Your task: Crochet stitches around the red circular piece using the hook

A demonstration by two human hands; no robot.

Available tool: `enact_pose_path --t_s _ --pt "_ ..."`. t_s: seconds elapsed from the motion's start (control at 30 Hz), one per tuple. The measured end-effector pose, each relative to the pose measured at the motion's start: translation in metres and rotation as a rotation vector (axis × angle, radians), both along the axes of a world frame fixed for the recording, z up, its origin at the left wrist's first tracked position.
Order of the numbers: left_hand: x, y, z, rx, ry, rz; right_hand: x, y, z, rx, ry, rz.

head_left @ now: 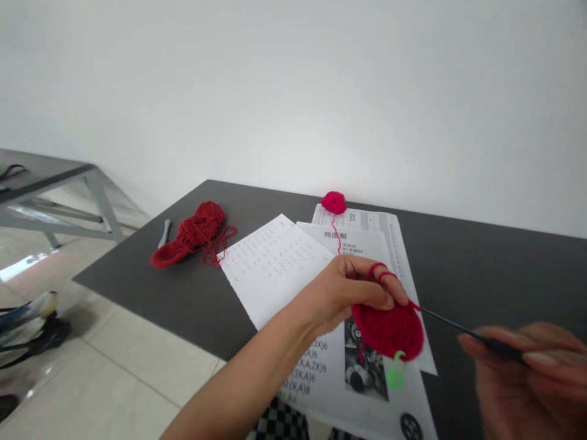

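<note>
My left hand (pixel 367 284) pinches the upper edge of a round crimson crochet piece (pixel 389 330), with yarn looped around its index finger. A bright green stitch marker (pixel 397 373) hangs from the piece's lower edge, and a short yarn tail dangles beside it. In my right hand (pixel 527 366), blurred at the lower right, is a crochet hook (pixel 454 322) with a dark handle. Its thin tip meets the yarn at the top right edge of the piece. A strand runs back from my left hand to a small crimson yarn ball (pixel 334 202) by the wall.
Printed pattern sheets (pixel 316 385) and a handwritten page (pixel 279 269) lie on the dark table (pixel 495 263). Farther left are a darker red yarn bundle (pixel 202 229), a red crocheted piece (pixel 167 254) and a grey tool (pixel 166 233). Another table (pixel 46 171) stands left across the tiled floor.
</note>
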State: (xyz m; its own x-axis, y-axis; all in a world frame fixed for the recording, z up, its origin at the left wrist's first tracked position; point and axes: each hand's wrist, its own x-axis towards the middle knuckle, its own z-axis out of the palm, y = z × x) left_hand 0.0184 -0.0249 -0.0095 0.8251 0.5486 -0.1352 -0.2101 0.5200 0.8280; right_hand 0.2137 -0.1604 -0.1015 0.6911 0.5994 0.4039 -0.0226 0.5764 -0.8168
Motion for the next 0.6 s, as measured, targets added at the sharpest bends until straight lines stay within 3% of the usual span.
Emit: enact_pose_path --t_s 0.13,0.2,0.33,0.6 --pt "0.000 0.000 0.001 0.017 -0.008 -0.029 -0.012 0.004 0.014 0.032 -0.162 -0.027" --pt "0.000 -0.001 0.002 0.020 -0.014 -0.037 -0.013 0.004 0.015 0.006 -0.062 -0.027" --pt "0.000 -0.002 0.002 0.027 -0.022 -0.056 -0.020 0.004 0.019 -0.061 0.193 0.107" --pt "-0.001 -0.003 0.002 0.057 -0.028 -0.101 -0.038 0.005 0.029 -0.043 0.224 0.141"
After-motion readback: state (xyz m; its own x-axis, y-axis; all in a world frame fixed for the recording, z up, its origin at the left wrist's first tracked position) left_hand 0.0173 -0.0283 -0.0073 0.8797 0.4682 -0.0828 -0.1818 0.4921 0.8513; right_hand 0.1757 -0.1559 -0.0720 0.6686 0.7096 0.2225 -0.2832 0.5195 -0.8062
